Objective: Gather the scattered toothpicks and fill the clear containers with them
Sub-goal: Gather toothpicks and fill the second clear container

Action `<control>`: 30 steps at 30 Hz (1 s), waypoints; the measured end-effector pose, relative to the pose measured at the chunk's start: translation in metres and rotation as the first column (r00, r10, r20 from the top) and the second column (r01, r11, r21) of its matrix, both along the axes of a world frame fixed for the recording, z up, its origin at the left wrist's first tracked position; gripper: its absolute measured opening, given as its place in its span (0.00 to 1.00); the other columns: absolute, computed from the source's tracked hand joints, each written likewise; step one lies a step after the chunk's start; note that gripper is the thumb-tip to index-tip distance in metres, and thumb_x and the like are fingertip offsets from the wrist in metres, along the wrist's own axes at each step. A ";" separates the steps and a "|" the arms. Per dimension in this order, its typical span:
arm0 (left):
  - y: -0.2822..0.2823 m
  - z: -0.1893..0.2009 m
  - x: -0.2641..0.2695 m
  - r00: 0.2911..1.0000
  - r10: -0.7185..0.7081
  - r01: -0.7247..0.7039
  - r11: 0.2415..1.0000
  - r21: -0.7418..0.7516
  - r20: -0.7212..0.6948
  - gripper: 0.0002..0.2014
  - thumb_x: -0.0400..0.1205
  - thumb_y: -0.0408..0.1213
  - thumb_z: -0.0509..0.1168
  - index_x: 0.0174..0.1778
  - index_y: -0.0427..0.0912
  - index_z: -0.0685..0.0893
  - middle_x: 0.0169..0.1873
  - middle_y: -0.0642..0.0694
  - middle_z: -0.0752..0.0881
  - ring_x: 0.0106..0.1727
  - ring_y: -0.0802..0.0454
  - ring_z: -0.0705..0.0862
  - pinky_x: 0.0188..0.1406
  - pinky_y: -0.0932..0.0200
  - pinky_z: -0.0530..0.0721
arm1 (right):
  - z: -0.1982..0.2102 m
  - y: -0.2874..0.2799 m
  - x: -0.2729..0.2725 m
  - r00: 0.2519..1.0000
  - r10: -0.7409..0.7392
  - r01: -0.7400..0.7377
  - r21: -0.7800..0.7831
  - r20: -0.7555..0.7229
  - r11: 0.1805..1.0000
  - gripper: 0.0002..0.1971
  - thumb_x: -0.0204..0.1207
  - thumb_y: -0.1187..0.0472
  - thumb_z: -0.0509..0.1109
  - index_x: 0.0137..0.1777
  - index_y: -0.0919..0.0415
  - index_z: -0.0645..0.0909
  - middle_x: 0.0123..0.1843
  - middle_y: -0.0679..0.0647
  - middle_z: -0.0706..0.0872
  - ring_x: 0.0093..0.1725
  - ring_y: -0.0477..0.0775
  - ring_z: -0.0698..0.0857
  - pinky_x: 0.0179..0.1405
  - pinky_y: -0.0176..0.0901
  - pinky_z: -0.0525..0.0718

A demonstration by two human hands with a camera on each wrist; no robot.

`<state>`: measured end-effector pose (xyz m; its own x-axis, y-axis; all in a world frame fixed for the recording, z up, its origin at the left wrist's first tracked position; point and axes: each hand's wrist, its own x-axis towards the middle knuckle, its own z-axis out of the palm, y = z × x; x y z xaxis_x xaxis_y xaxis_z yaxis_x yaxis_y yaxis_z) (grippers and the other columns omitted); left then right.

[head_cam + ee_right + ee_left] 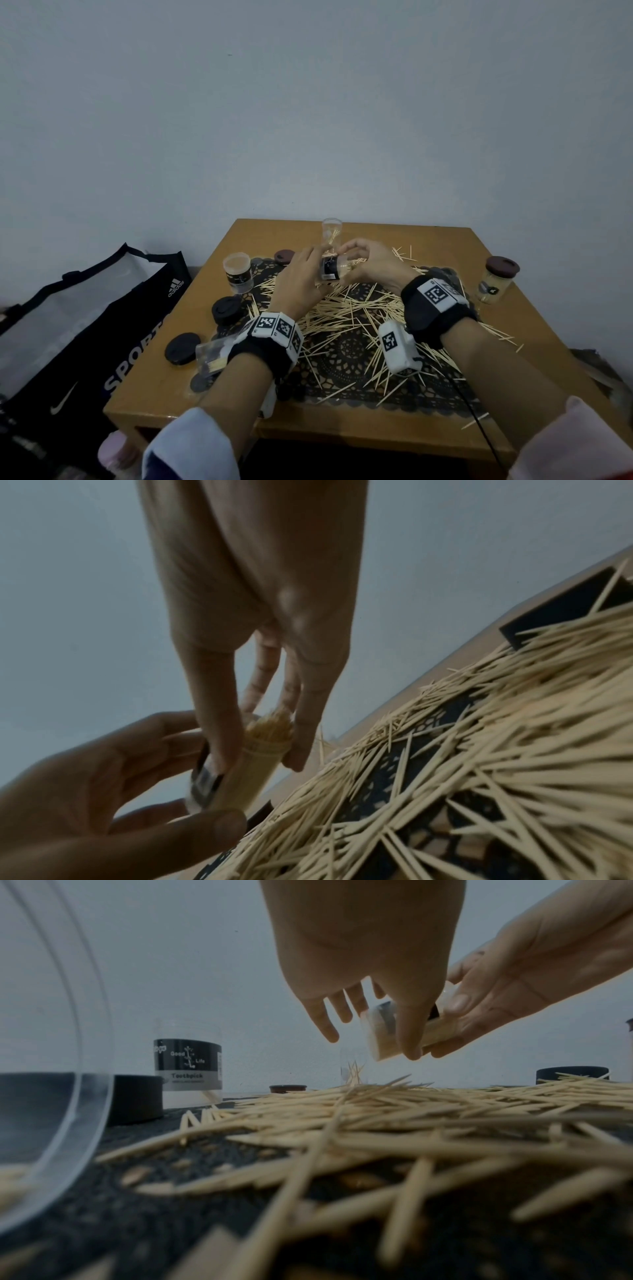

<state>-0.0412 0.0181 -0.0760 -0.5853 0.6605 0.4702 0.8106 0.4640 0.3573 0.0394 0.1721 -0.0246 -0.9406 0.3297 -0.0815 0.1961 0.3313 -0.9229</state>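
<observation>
Both hands hold one clear container (331, 270) with a black label, tilted above the mat. My left hand (313, 270) grips its labelled base, thumb (409, 1031) laid across it. My right hand (349, 255) pinches the open mouth, fingers (308, 723) flanking a packed bundle of toothpicks (270, 727) that sticks out of it. Loose toothpicks (346, 310) lie heaped and scattered over a black lace mat (346, 359). An open, filled container (238, 272) stands at the left. A nearly empty clear one (331, 228) stands behind the hands.
A closed jar with a brown lid (496, 281) stands near the table's right edge. Black lids (226, 310) (182, 347) and a brown lid (284, 256) lie on the left side. A clear container (212, 356) lies on its side by my left wrist. Bags (85, 325) sit left of the table.
</observation>
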 end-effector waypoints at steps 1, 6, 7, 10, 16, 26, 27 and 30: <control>0.001 0.000 0.000 1.000 -0.005 0.005 1.000 -0.007 -0.007 0.35 0.73 0.41 0.77 0.76 0.44 0.72 0.65 0.46 0.80 0.65 0.49 0.78 0.51 0.61 0.74 | 0.000 0.000 0.001 1.000 0.024 -0.024 -0.013 0.003 1.000 0.29 0.58 0.78 0.81 0.57 0.55 0.81 0.60 0.55 0.84 0.58 0.53 0.83 0.46 0.43 0.83; 0.002 -0.003 -0.005 1.000 0.003 -0.004 1.000 -0.006 -0.029 0.28 0.75 0.43 0.75 0.71 0.43 0.76 0.59 0.46 0.84 0.57 0.47 0.81 0.48 0.60 0.72 | 0.004 0.004 0.006 0.991 0.119 -0.134 -0.359 -0.066 0.924 0.21 0.74 0.70 0.74 0.66 0.65 0.78 0.64 0.62 0.84 0.60 0.61 0.86 0.52 0.49 0.89; 0.002 -0.004 -0.005 1.000 0.007 -0.007 1.000 0.001 -0.024 0.28 0.75 0.44 0.75 0.71 0.43 0.76 0.58 0.47 0.84 0.56 0.47 0.82 0.48 0.58 0.73 | 0.004 0.007 0.006 0.992 0.104 -0.125 -0.410 -0.074 0.903 0.18 0.77 0.69 0.71 0.67 0.66 0.77 0.64 0.63 0.84 0.59 0.62 0.87 0.52 0.49 0.89; 0.003 -0.002 -0.003 1.000 -0.002 0.002 1.000 0.024 -0.010 0.29 0.75 0.46 0.76 0.70 0.43 0.76 0.57 0.46 0.84 0.55 0.46 0.83 0.48 0.53 0.78 | 0.004 0.011 0.006 0.995 0.079 -0.099 -0.402 -0.066 0.910 0.13 0.79 0.75 0.65 0.62 0.68 0.79 0.62 0.65 0.84 0.56 0.60 0.87 0.50 0.46 0.90; 0.000 0.002 -0.001 0.997 0.062 -0.060 0.998 0.032 -0.044 0.28 0.75 0.45 0.75 0.69 0.43 0.77 0.57 0.46 0.85 0.54 0.46 0.83 0.48 0.52 0.78 | -0.001 0.012 0.000 1.000 0.005 -0.013 -0.261 -0.031 0.965 0.11 0.81 0.70 0.66 0.61 0.65 0.79 0.60 0.65 0.85 0.50 0.58 0.88 0.45 0.49 0.91; -0.003 0.002 -0.003 0.958 0.280 -0.276 0.958 0.075 -0.057 0.23 0.76 0.40 0.72 0.67 0.45 0.77 0.58 0.48 0.83 0.60 0.44 0.81 0.59 0.48 0.72 | -0.026 -0.009 -0.012 0.776 0.322 -0.624 0.586 0.543 0.517 0.55 0.63 0.47 0.83 0.85 0.56 0.55 0.85 0.53 0.59 0.83 0.55 0.58 0.82 0.55 0.58; -0.003 0.002 -0.003 0.958 0.283 -0.279 0.958 0.068 -0.054 0.23 0.76 0.40 0.72 0.67 0.45 0.77 0.59 0.48 0.83 0.61 0.44 0.81 0.59 0.47 0.72 | -0.027 -0.009 -0.013 0.785 0.329 -0.613 0.587 0.525 0.528 0.54 0.63 0.47 0.84 0.84 0.56 0.56 0.84 0.53 0.60 0.82 0.55 0.59 0.82 0.54 0.59; -0.003 0.001 -0.004 0.959 0.279 -0.277 0.960 0.046 -0.046 0.24 0.77 0.40 0.72 0.68 0.44 0.76 0.60 0.47 0.83 0.62 0.44 0.81 0.60 0.47 0.72 | -0.025 -0.008 -0.013 0.828 0.312 -0.559 0.649 0.465 0.516 0.50 0.63 0.48 0.83 0.82 0.56 0.61 0.79 0.54 0.68 0.77 0.55 0.68 0.77 0.54 0.68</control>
<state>-0.0451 0.0148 -0.0750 -0.7173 0.4560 0.5268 0.6697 0.6601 0.3403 0.0260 0.1642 -0.0495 -0.9603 -0.0586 -0.2726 0.0117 0.9683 -0.2495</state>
